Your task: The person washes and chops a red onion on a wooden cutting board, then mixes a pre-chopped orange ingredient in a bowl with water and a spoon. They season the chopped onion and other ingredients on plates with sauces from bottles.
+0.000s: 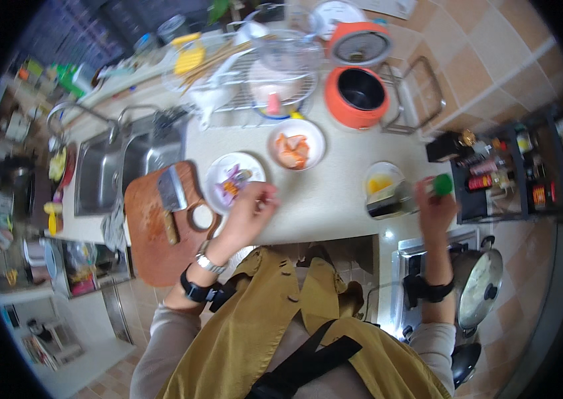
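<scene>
My left hand is over the right edge of a white plate holding chopped purple onion and orange pieces; its fingers are curled, and whether they hold anything is unclear. On the right, my right hand is closed around the upper part of a bottle with a green cap and a dark label. Behind the bottle, partly hidden by it, is a white bowl with yellow contents, perhaps egg. A white bowl of orange and pale meat pieces stands between my hands, farther back.
A cleaver lies on a wooden cutting board at left, near the double sink. Behind are a wire dish rack and an open orange rice cooker. A condiment rack and a lidded pan are at right.
</scene>
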`<action>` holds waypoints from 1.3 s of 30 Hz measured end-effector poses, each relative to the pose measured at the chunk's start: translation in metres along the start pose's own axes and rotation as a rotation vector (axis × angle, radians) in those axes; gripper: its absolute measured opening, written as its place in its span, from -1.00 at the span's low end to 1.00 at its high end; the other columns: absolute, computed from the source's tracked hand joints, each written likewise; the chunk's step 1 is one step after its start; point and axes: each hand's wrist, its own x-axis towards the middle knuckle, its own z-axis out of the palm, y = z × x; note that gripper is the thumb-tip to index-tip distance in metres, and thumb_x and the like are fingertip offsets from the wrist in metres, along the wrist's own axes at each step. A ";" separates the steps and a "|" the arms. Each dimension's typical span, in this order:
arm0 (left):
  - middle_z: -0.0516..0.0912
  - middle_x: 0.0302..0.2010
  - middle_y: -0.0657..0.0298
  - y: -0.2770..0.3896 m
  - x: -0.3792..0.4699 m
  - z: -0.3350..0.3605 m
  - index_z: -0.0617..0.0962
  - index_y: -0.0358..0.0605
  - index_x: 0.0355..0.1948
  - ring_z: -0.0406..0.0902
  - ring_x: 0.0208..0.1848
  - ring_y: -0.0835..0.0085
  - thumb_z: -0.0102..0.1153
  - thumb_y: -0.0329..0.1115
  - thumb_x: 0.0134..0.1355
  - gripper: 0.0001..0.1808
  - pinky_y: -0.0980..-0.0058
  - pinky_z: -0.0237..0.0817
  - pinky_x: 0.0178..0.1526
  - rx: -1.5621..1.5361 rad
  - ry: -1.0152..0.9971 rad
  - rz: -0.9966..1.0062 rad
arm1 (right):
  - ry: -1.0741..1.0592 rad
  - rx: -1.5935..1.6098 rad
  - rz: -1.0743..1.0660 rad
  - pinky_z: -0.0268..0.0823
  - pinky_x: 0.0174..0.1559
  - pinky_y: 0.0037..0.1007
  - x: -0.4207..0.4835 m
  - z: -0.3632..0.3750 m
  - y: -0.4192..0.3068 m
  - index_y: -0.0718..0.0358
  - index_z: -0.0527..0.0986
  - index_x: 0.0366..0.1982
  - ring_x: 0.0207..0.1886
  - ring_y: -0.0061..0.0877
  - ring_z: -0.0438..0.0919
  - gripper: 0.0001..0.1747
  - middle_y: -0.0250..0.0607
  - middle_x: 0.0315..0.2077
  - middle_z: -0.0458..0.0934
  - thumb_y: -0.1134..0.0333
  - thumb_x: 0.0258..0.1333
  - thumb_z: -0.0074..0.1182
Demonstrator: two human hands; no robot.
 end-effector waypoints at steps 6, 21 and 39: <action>0.44 -0.29 0.12 0.023 -0.009 0.010 0.43 -0.25 -0.13 0.46 -0.34 0.30 0.18 -0.20 0.16 -0.62 0.44 0.34 -0.30 -0.027 -0.045 0.271 | -0.242 0.076 -0.065 0.22 -0.58 -0.65 -0.067 0.123 -0.038 0.29 0.51 -0.35 -0.65 -0.77 0.34 -0.77 -0.42 -0.66 0.45 0.38 -0.08 0.29; 0.46 -0.30 0.04 0.028 0.027 0.030 0.43 -0.26 -0.30 0.47 -0.20 0.11 0.24 -0.11 0.02 -0.57 0.26 0.35 -0.18 0.107 0.060 0.328 | -0.537 0.215 0.016 0.12 0.15 -0.29 -0.096 0.177 -0.008 0.32 0.22 0.11 0.14 -0.35 0.30 -0.29 -0.10 0.03 0.31 0.31 -0.09 0.23; 0.45 -0.21 -0.03 0.042 0.033 0.033 0.44 -0.39 -0.35 0.48 -0.16 0.13 0.23 -0.36 -0.11 -0.65 0.29 0.41 -0.19 0.083 0.091 0.110 | -0.321 0.398 0.045 0.30 -0.07 -0.34 -0.117 0.225 0.006 0.33 0.32 -0.07 -0.13 -0.40 0.46 -0.35 -0.13 -0.18 0.45 0.38 -0.29 0.33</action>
